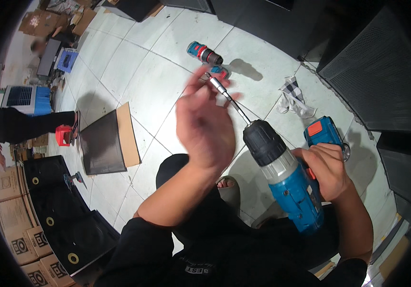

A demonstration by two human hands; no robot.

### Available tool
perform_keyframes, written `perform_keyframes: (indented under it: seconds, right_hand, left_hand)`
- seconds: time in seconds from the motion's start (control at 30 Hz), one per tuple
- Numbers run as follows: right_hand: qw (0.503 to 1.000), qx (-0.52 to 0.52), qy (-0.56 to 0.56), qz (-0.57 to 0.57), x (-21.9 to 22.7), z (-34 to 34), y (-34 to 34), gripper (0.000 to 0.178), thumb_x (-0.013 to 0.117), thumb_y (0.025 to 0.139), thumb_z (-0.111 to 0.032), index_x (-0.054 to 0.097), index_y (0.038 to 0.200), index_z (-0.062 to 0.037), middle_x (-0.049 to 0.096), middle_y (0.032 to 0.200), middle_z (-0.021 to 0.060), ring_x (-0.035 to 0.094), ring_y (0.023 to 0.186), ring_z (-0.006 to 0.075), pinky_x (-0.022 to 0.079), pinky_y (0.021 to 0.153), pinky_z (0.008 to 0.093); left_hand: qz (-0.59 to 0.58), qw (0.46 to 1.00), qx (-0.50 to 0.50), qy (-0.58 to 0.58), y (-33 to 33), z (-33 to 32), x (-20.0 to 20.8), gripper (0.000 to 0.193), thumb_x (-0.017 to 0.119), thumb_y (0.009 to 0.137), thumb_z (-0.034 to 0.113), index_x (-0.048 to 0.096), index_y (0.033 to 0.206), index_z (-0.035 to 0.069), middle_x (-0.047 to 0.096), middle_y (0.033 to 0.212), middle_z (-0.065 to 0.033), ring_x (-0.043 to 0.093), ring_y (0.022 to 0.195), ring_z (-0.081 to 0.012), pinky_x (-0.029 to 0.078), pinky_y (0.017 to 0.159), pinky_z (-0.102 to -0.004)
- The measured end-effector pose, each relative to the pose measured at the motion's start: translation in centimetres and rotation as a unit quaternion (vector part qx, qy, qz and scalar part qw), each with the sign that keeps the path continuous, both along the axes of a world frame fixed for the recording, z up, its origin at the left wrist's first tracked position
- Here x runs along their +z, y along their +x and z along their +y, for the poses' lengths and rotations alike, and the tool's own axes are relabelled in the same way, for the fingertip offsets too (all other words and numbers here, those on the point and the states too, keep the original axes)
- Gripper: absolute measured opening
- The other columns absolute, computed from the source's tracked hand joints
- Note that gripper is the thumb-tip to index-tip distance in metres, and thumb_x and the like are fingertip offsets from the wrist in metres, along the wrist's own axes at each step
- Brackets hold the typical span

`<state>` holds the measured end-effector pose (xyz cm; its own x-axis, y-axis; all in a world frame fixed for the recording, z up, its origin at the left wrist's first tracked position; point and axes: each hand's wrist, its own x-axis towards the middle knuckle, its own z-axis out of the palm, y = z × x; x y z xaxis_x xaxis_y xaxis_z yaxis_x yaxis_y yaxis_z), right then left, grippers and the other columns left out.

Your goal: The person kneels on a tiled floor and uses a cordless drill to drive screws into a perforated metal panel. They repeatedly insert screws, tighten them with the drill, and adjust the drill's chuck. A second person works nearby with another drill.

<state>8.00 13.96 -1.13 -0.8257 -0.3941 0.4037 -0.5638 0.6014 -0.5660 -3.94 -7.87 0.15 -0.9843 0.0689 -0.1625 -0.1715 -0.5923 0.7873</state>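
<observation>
My right hand (327,167) is wrapped round the handle of a large blue, grey and black cordless drill (294,196), its battery base showing past my fingers. From the black chuck a long, thin driver bit (236,106) with a silver sleeve points up and to the left. My left hand (203,126) is raised beside that bit, palm showing and fingers apart, smeared by motion. Its fingers lie close to the bit's tip; whether they touch it I cannot tell. Beyond, a smaller blue and red drill (205,53) lies on the floor.
A checked cloth (295,101) lies on the white tiles (138,71). At left are a dark mesh panel (101,146), black cabinets (52,191), cardboard boxes (12,215) and another person's leg (28,125). Large black grilled cabinets (373,67) stand at the right.
</observation>
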Motion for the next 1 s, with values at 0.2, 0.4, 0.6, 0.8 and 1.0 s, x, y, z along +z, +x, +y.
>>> perform_keyframes:
  seconds: [0.2, 0.4, 0.6, 0.8, 1.0]
  right_hand:
    - [0.996, -0.041, 0.031, -0.078, 0.7, 2.5, 0.3, 0.056, 0.087, 0.069, -0.020, 0.066, 0.116, 0.0007, 0.071, 0.088, 0.0129, 0.072, 0.076, 0.0306, 0.055, 0.073, 0.0391]
    - [0.984, -0.022, 0.081, -0.155, 1.7, 3.2, 0.1, 0.057, 0.086, 0.072, -0.012, 0.064, 0.124, -0.0026, 0.074, 0.105, 0.0162, 0.074, 0.099, 0.0337, 0.055, 0.088, 0.0421]
    - [0.914, -0.007, 0.138, -0.382, -0.7, 3.6, -0.2, 0.069, 0.074, 0.082, 0.001, 0.048, 0.144, -0.0092, 0.064, 0.133, 0.0194, 0.066, 0.120, 0.0372, 0.052, 0.102, 0.0480]
    - [0.876, 0.127, 0.045, -0.464, -8.2, 2.5, 1.9, 0.076, 0.082, 0.081, -0.019, 0.045, 0.147, -0.0113, 0.066, 0.124, 0.0185, 0.068, 0.110, 0.0350, 0.053, 0.097, 0.0433]
    - [0.827, 0.180, -0.016, -0.532, -18.2, -1.4, 3.2, 0.058, 0.079, 0.083, -0.025, 0.058, 0.135, -0.0123, 0.073, 0.112, 0.0201, 0.072, 0.094, 0.0334, 0.056, 0.084, 0.0440]
  left_hand:
    - [0.577, 0.532, -0.170, -0.597, -1.0, -3.2, 1.7, 0.073, 0.067, 0.057, -0.001, 0.062, 0.128, 0.015, 0.063, 0.120, -0.0087, 0.057, 0.123, -0.0313, 0.028, 0.120, -0.0628]
    - [0.597, 0.447, -0.276, -0.607, -2.5, 0.2, 0.2, 0.043, 0.080, 0.059, 0.007, 0.065, 0.098, 0.015, 0.066, 0.084, -0.0028, 0.070, 0.079, -0.0243, 0.057, 0.084, -0.0443]
    - [0.553, 0.465, -0.391, -0.570, -2.5, 1.5, -3.1, 0.028, 0.074, 0.064, 0.008, 0.061, 0.089, 0.007, 0.066, 0.076, -0.0106, 0.068, 0.071, -0.0349, 0.053, 0.062, -0.0449]
    - [0.527, 0.424, -0.495, -0.545, -1.0, -0.4, -6.8, 0.021, 0.075, 0.071, 0.013, 0.062, 0.085, 0.004, 0.067, 0.073, -0.0145, 0.069, 0.072, -0.0397, 0.056, 0.067, -0.0481]
    - [0.437, 0.345, -0.612, -0.562, -0.8, -2.5, -12.3, 0.018, 0.071, 0.072, 0.013, 0.066, 0.085, 0.002, 0.069, 0.077, -0.0211, 0.070, 0.078, -0.0425, 0.057, 0.071, -0.0498]
